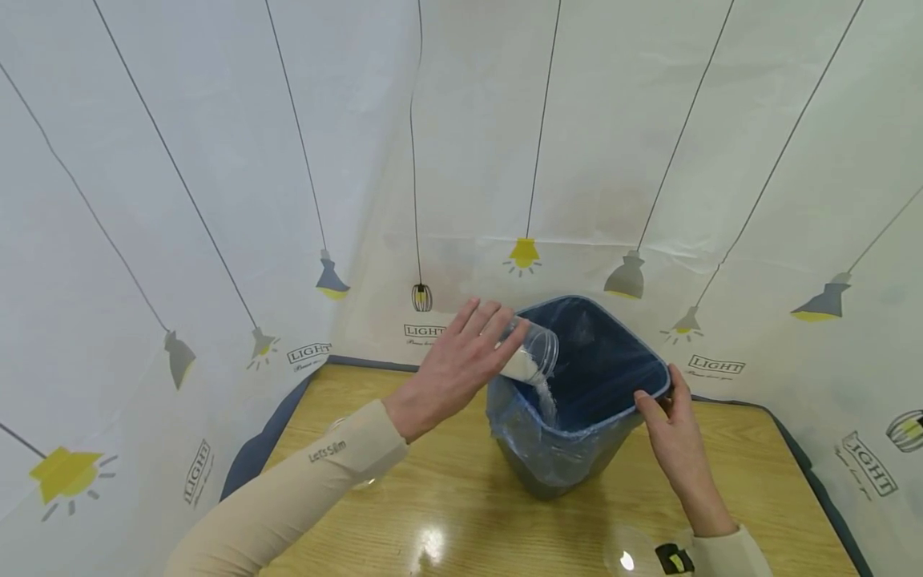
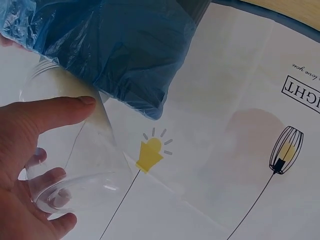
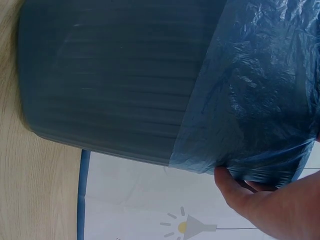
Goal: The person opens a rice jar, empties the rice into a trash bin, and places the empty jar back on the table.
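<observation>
My left hand (image 1: 457, 365) grips a clear plastic cup (image 1: 546, 344), tipped over the left side of a trash can (image 1: 537, 483). White grains (image 1: 521, 366) lie in the cup, and a stream of them falls past its mouth into the can. In the left wrist view the thumb and fingers wrap around the cup's wall. A thin blue trash bag (image 1: 577, 453) lines the can and folds down over its rim. At the can's right corner, my right hand (image 1: 678, 449) holds the rim through the bag, thumb outside. The can stands upright.
The can rests on a wooden table (image 1: 433, 521). A clear round object (image 1: 626, 553) lies near the front edge by my right wrist. Another clear object is mostly hidden behind my left forearm. Lamp-printed white sheeting (image 1: 461, 160) rises behind the table and along its sides.
</observation>
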The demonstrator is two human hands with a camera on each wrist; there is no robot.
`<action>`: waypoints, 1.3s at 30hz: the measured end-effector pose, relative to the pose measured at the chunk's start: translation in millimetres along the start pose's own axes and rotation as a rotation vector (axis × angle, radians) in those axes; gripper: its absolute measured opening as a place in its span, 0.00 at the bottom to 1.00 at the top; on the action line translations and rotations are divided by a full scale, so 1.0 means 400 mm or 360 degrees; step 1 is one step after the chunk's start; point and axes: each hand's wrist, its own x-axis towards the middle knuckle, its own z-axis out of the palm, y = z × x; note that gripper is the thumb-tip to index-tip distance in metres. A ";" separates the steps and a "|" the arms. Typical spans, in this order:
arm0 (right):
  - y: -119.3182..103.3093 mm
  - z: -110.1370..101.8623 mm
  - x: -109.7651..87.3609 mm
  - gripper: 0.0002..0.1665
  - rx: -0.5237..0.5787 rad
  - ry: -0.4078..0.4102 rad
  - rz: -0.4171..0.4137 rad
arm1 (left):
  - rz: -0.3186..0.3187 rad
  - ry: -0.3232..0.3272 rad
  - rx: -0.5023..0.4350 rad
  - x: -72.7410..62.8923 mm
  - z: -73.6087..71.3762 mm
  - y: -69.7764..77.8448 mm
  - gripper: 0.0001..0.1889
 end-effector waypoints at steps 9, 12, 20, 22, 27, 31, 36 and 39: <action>0.001 -0.001 -0.001 0.51 -0.0013 -0.0006 0.0012 | 0.0052 -0.0014 0.0043 0.010 -0.011 -0.006 0.38; 0.006 -0.002 0.000 0.51 -0.0024 -0.0013 0.0022 | 0.0055 0.0007 0.0040 0.012 -0.011 -0.007 0.38; 0.010 -0.003 0.001 0.51 -0.0030 -0.0022 0.0021 | 0.0062 0.0028 0.0036 0.017 -0.009 -0.007 0.36; 0.009 -0.003 0.001 0.51 -0.0033 -0.0019 0.0017 | 0.0068 0.0022 0.0041 0.018 -0.007 -0.006 0.35; 0.009 -0.003 0.000 0.51 -0.0042 -0.0012 0.0017 | 0.0107 0.0022 0.0084 0.022 -0.006 -0.005 0.34; 0.008 -0.003 0.000 0.51 -0.0046 -0.0009 0.0011 | 0.0135 0.0042 0.0128 0.032 -0.012 -0.002 0.35; 0.007 -0.003 0.000 0.51 -0.0036 -0.0018 0.0016 | 0.0211 0.0013 0.0226 0.043 -0.019 0.004 0.33; 0.007 -0.003 0.000 0.50 -0.0041 -0.0021 0.0024 | 0.0244 -0.0009 0.0245 0.049 -0.021 0.009 0.32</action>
